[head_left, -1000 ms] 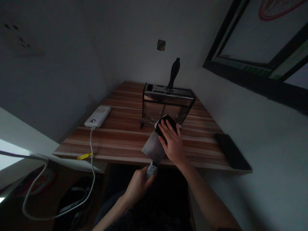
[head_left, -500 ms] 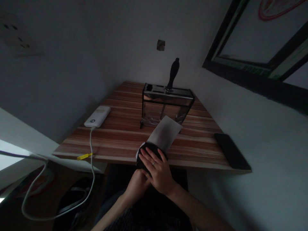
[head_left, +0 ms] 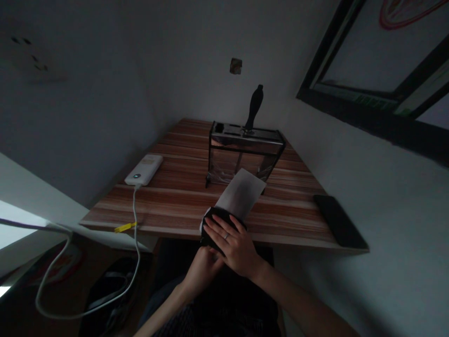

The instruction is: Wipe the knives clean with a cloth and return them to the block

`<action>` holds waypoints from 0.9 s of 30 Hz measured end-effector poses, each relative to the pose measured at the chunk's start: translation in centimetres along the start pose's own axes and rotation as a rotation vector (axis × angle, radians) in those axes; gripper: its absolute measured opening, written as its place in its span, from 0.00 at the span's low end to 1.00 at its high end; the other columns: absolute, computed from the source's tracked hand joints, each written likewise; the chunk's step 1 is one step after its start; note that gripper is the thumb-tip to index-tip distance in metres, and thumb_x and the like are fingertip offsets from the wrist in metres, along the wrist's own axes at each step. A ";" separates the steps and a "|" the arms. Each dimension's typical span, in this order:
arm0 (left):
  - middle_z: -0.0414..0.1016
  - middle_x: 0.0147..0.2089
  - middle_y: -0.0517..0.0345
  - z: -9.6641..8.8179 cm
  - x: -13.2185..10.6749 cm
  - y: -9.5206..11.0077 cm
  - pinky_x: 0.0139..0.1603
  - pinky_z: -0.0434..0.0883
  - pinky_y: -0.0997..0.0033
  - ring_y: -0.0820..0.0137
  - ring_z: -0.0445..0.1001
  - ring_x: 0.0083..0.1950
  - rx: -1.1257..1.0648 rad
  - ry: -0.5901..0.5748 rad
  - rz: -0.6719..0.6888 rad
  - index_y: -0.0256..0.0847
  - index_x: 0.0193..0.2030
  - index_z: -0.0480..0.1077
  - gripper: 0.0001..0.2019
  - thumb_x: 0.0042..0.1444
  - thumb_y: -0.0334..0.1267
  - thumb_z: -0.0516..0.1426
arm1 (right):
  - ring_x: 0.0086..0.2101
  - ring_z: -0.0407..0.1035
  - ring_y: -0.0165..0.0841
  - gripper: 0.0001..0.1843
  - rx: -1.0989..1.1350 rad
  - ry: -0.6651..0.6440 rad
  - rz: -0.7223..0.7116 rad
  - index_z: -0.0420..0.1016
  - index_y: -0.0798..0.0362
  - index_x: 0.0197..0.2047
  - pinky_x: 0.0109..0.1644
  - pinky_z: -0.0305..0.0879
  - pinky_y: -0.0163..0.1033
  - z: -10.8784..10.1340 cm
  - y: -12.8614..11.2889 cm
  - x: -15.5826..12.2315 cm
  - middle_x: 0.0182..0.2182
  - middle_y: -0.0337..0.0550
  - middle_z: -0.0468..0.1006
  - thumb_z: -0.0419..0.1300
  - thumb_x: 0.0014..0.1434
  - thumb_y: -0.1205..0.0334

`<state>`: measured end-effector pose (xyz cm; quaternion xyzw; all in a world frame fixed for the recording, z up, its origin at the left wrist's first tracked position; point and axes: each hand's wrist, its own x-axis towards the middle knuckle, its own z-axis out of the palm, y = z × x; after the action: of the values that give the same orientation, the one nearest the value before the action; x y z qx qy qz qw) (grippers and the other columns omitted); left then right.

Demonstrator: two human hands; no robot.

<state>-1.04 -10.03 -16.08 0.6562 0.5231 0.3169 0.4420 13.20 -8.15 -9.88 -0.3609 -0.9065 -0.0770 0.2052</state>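
A cleaver with a broad grey blade points away from me over the front of the table. My left hand is closed at its near end; the handle is hidden. Across the lower blade lies a black cloth with a white edge at its left. My right hand, a ring on one finger, presses this cloth with fingers laid along it. Behind the blade tip stands a clear-sided knife block with a black frame. A black knife handle sticks up from its top.
A white power bank lies on the wood-grain table at the left. Its white cable, with a yellow tag, hangs over the front edge. A black phone rests at the right edge. Walls enclose the table's back and sides.
The whole view has shifted slightly to the right. Both hands keep nearly the same hold on the cleaver and cloth, with little visible movement.
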 end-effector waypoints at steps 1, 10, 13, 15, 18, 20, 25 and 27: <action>0.72 0.21 0.56 -0.1 0.0 0.1 0.24 0.58 0.77 0.74 0.63 0.23 0.004 0.000 0.001 0.35 0.21 0.68 0.08 0.48 0.35 0.54 | 0.64 0.49 0.32 0.27 -0.005 -0.005 0.001 0.53 0.52 0.66 0.66 0.47 0.47 -0.1 0.2 0.1 0.63 0.42 0.61 0.49 0.65 0.57; 0.73 0.29 0.56 -0.7 -0.2 1.6 0.29 0.61 0.77 0.72 0.66 0.28 -0.034 -0.088 0.001 0.32 0.34 0.70 0.13 0.56 0.42 0.53 | 0.65 0.46 0.33 0.27 -0.034 0.011 0.045 0.51 0.52 0.67 0.67 0.40 0.50 -1.4 2.8 1.0 0.64 0.42 0.57 0.48 0.66 0.58; 0.70 0.27 0.58 -0.7 -0.2 1.5 0.29 0.60 0.77 0.73 0.63 0.27 -0.033 -0.093 -0.005 0.31 0.34 0.70 0.14 0.57 0.42 0.52 | 0.65 0.46 0.33 0.27 -0.051 0.026 0.061 0.50 0.52 0.67 0.67 0.39 0.50 -1.7 3.6 1.4 0.64 0.42 0.57 0.47 0.66 0.57; 0.69 0.27 0.58 -0.7 -0.2 1.6 0.28 0.59 0.77 0.73 0.62 0.27 -0.040 -0.098 -0.016 0.32 0.34 0.70 0.14 0.57 0.43 0.52 | 0.65 0.47 0.34 0.27 -0.060 0.042 0.079 0.50 0.51 0.67 0.67 0.40 0.51 -2.0 4.2 1.6 0.64 0.42 0.58 0.47 0.66 0.57; 0.66 0.25 0.60 -0.8 -0.3 1.8 0.27 0.58 0.77 0.73 0.61 0.26 -0.031 -0.098 -0.036 0.33 0.32 0.69 0.14 0.57 0.44 0.52 | 0.65 0.47 0.34 0.27 -0.077 0.065 0.110 0.49 0.50 0.67 0.67 0.41 0.52 -2.4 5.3 2.0 0.64 0.42 0.57 0.47 0.66 0.58; 0.65 0.24 0.61 -0.8 -0.4 2.0 0.27 0.57 0.77 0.74 0.60 0.26 -0.020 -0.095 -0.043 0.33 0.31 0.69 0.14 0.56 0.44 0.52 | 0.65 0.46 0.35 0.27 -0.087 0.075 0.131 0.48 0.50 0.67 0.67 0.41 0.52 -2.7 6.0 2.3 0.65 0.42 0.56 0.47 0.66 0.58; 0.66 0.25 0.60 -0.9 -0.4 2.1 0.27 0.58 0.78 0.73 0.60 0.26 -0.033 -0.099 -0.041 0.32 0.34 0.70 0.15 0.56 0.44 0.52 | 0.65 0.46 0.35 0.28 -0.096 0.128 0.181 0.47 0.47 0.68 0.67 0.40 0.53 -3.4 8.0 3.0 0.65 0.40 0.57 0.47 0.66 0.60; 0.66 0.26 0.60 -0.9 -0.4 2.1 0.27 0.58 0.78 0.73 0.60 0.27 -0.029 -0.102 -0.042 0.32 0.33 0.70 0.15 0.56 0.44 0.52 | 0.65 0.47 0.35 0.27 -0.099 0.152 0.205 0.48 0.46 0.68 0.67 0.40 0.53 -3.7 8.7 3.2 0.64 0.40 0.57 0.47 0.66 0.59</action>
<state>-1.11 -10.31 -13.79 0.6538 0.5091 0.2813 0.4839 18.24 -0.83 -5.25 -0.4545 -0.8417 -0.1274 0.2621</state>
